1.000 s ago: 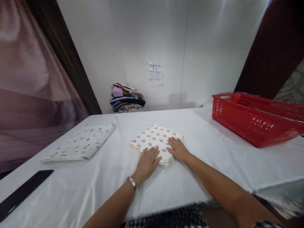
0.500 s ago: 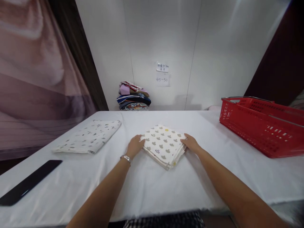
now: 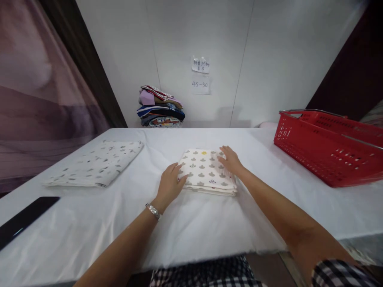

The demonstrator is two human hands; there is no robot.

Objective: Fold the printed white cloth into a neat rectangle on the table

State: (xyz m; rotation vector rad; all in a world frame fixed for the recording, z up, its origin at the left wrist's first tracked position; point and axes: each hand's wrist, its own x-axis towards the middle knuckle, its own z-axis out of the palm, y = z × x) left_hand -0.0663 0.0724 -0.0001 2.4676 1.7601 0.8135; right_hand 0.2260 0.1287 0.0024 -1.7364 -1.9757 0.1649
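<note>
A folded white cloth (image 3: 202, 167) with grey motifs and a few coloured figures lies on the white table, one edge toward me. At its left edge is my left hand (image 3: 170, 184), open, fingers stretched forward and thumb reaching over the near corner; a silver bracelet circles the wrist. My right hand (image 3: 231, 160) rests open on the far right part of the cloth, fingers spread over its top. Further left, a second folded white cloth (image 3: 101, 163) with dark speckled prints lies flat, apart from both hands.
A red plastic basket (image 3: 326, 151) stands on the right side of the table (image 3: 263, 211). At the back left, folded fabrics form a stack (image 3: 161, 107) against the wall. A black flat object (image 3: 26, 219) lies at the left front. Paper notes (image 3: 201, 75) hang on the wall.
The patterned cloth has turned from a diamond position to lie roughly square to me. My right hand has shifted from its right corner onto the far right part. The view has tilted slightly down.
</note>
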